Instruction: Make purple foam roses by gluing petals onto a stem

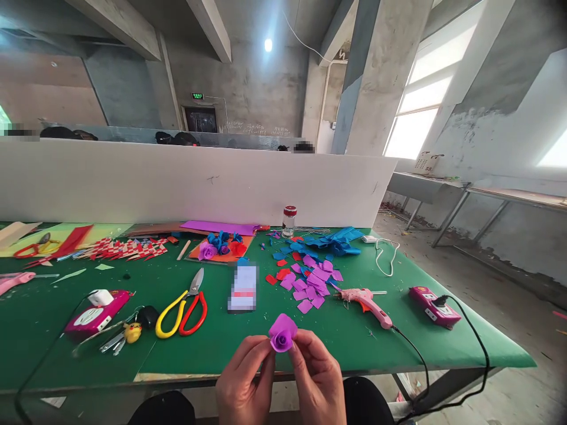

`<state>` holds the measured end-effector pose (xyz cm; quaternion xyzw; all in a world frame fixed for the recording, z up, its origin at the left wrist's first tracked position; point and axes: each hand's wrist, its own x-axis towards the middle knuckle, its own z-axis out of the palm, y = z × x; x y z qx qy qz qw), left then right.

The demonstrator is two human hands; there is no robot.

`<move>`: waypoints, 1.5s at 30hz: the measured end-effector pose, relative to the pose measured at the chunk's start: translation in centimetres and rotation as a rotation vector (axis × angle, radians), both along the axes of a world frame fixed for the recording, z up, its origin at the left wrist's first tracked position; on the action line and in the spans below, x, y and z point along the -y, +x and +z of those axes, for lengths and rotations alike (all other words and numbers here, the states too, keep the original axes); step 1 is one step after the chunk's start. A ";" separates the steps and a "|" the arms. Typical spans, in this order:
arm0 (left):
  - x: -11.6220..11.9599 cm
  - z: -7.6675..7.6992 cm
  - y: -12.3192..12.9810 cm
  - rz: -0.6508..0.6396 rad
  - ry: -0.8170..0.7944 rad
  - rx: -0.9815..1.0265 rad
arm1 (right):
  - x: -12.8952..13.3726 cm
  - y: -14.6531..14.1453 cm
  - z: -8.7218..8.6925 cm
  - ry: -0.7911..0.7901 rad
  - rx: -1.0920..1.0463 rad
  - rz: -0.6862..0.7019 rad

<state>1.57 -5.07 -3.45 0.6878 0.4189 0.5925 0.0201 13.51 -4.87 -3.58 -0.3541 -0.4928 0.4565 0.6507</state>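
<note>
A purple paper flower [282, 334] with a rolled centre is pinched between my two hands, just above the table's front edge. My left hand [247, 378] closes thumb and fingers on its left side. On its right side the fingertips of my right hand [316, 375] grip a petal. Beyond the hands lie loose purple paper petals [312, 283], with a few red petals [283, 273] and blue paper pieces [336, 242] behind them. A pink glue gun [367, 304] rests to their right. Finished-looking paper flowers [221, 245] sit on an orange sheet [248, 242].
Scissors [190, 307] with red and yellow handles lie left of a phone [243, 287]. Pink power strips [434, 307] stand on both sides, a black cable hanging off the right. Keys with a yellow charm [132, 332] and a glass jar [289, 222] are on the green table [274, 301]. A white partition [199, 183] stands behind.
</note>
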 end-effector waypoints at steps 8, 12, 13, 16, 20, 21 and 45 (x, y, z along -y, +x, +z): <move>-0.2 -0.4 0.2 -0.036 -0.044 0.050 | 0.1 -0.2 0.3 0.038 0.032 -0.042; -0.2 0.2 0.4 -0.059 -0.061 0.067 | 0.0 -0.1 0.0 0.015 0.015 -0.031; -0.2 0.3 0.4 -0.061 -0.065 0.069 | 0.0 0.0 -0.1 0.015 0.013 -0.030; -0.1 0.2 0.5 -0.071 -0.081 0.074 | -0.1 0.0 -0.2 0.027 0.030 -0.023; -0.1 0.0 0.5 -0.081 -0.099 0.084 | -0.1 0.0 -0.2 0.022 0.034 -0.011; -0.1 0.0 0.5 -0.081 -0.100 0.084 | -0.1 -0.1 -0.2 0.019 0.027 -0.009; -0.2 0.0 0.5 -0.028 -0.038 -0.002 | -0.2 -0.1 -1.0 0.007 -0.016 -0.010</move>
